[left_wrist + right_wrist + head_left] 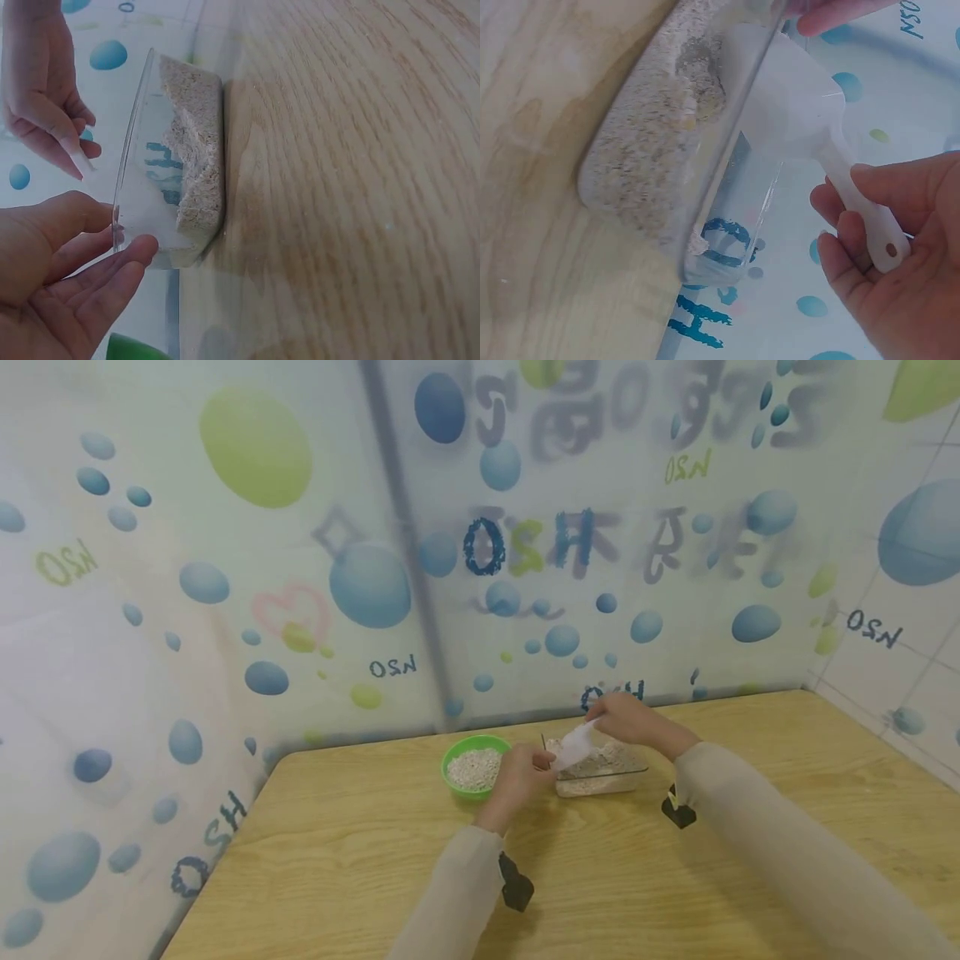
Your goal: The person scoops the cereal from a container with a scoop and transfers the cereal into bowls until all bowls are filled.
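Observation:
My right hand [907, 240] pinches the handle of a white plastic scoop [791, 97], thumb on one side and fingers on the other. The scoop's bowl dips into a clear rectangular container [600, 787] that holds pale oat-like flakes [199, 142], heaped unevenly. At the container's near-left corner, my left hand [67, 262] holds the rim between thumb and fingers. Just left of that hand, a green bowl [455, 787] of similar flakes [474, 768] stands partly hidden behind it. What lies in the scoop is hard to make out.
Everything stands on a light wooden table [360, 852], towards its back edge. A white curtain [315, 552] printed with blue and green drops hangs right behind the table and along both sides.

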Action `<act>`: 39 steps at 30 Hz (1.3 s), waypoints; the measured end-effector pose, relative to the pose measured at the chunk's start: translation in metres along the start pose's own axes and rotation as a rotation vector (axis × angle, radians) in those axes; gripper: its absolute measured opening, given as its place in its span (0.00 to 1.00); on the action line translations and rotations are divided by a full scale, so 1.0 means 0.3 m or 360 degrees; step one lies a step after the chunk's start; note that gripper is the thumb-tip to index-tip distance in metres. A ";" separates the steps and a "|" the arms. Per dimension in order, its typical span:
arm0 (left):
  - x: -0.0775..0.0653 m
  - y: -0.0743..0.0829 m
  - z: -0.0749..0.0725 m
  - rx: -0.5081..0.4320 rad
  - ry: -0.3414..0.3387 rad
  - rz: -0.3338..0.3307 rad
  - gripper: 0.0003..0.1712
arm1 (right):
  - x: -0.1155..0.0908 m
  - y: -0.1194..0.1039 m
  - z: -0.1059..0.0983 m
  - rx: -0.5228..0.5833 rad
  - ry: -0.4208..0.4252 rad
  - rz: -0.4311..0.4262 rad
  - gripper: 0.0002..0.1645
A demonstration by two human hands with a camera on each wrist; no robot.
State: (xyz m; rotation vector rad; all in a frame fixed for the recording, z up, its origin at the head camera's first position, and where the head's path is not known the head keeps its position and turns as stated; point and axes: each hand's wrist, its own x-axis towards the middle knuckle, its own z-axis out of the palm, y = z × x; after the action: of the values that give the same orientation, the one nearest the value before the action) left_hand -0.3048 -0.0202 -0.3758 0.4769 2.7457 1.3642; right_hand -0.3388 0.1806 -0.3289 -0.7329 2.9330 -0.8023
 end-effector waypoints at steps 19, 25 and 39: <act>0.016 0.006 -0.007 0.0087 -0.0006 -0.0014 0.10 | -0.017 0.032 0.029 0.0090 0.0070 -0.0170 0.15; 0.011 0.000 -0.005 0.0066 -0.0029 -0.0068 0.11 | -0.061 0.102 0.056 0.0239 0.0105 -0.0181 0.16; 0.009 -0.019 -0.004 0.0009 -0.0067 0.0012 0.11 | -0.111 0.155 0.057 0.0579 0.0176 0.0061 0.18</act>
State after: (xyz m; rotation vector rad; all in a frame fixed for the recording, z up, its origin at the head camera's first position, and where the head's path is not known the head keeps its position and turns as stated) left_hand -0.3090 -0.0235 -0.3793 0.5104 2.7178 1.3322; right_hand -0.3271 0.2224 -0.3698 -0.6178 2.7573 -1.3617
